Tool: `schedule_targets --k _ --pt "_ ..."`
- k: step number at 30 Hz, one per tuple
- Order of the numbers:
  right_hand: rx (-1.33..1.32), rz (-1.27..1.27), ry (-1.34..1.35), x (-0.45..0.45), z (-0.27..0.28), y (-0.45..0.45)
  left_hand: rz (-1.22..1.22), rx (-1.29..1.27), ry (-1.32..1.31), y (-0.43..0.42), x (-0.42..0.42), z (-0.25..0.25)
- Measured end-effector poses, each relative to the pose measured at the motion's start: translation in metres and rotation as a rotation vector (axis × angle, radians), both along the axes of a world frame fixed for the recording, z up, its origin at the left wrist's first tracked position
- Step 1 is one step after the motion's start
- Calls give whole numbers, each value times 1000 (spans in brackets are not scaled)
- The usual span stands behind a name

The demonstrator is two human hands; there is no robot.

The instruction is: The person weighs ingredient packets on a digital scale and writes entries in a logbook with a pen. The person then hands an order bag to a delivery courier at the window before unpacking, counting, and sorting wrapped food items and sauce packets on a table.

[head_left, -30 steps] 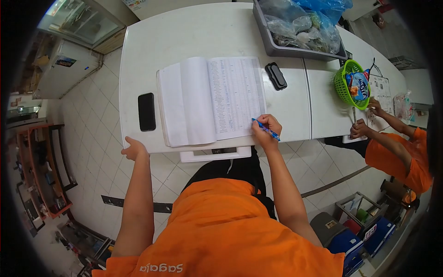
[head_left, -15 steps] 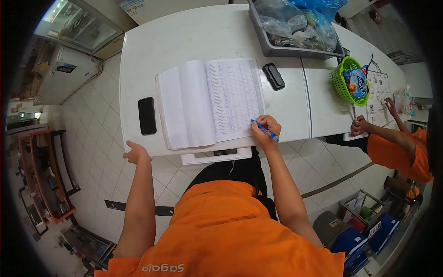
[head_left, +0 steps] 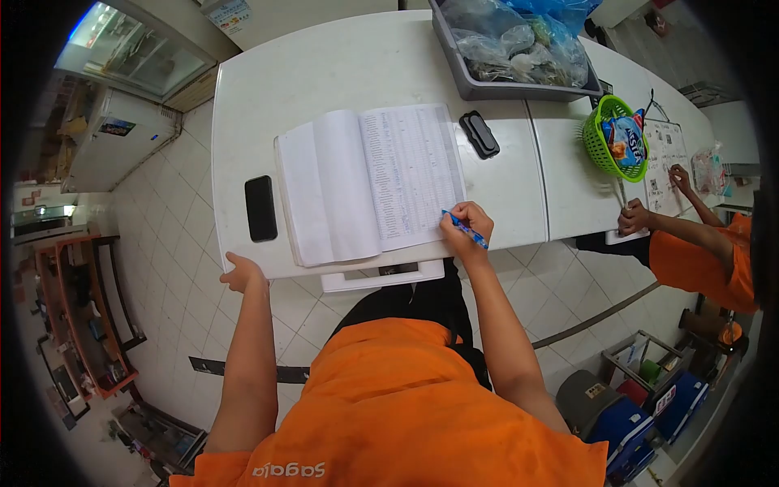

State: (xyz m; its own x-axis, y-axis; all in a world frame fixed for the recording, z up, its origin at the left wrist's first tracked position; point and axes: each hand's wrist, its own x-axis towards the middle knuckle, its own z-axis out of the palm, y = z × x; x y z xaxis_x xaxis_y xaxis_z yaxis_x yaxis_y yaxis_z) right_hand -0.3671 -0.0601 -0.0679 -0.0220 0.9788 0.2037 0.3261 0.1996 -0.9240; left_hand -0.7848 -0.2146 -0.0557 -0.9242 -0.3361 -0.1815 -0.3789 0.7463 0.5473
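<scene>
Since the earlier frame, a co-worker's hand has shifted from beside the green basket onto the printed sheet, well to the right of the pen grip, while the pen's place on the page looks much the same. Largest is the white table, spreading ahead of the grip; the grey tray of plastic bags stands at its far side. Open just left of the grip lies the ledger, a blank-looking leaf on its left, ruled, filled rows on its right. Left hand meets the table's near corner; whether it clasps the edge I cannot tell. Right hand pinches the blue pen closely, its tip at the page's lower right. Farther left is a phone; ahead, a black case. I judge the step to be writing or checking an entry; any next mark calls for a steady wrist and alignment with the row.
</scene>
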Motion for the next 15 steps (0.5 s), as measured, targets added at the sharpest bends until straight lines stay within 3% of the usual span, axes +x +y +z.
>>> schedule_targets --k 6,8,15 --pt "130 7 -29 0 -6 1 19 -50 22 -4 -9 -16" --pt "119 32 7 3 -9 2 10 35 52 -5 -6 -14" --pt "54 -8 53 1 10 4 -7 -52 40 -8 -11 -17"
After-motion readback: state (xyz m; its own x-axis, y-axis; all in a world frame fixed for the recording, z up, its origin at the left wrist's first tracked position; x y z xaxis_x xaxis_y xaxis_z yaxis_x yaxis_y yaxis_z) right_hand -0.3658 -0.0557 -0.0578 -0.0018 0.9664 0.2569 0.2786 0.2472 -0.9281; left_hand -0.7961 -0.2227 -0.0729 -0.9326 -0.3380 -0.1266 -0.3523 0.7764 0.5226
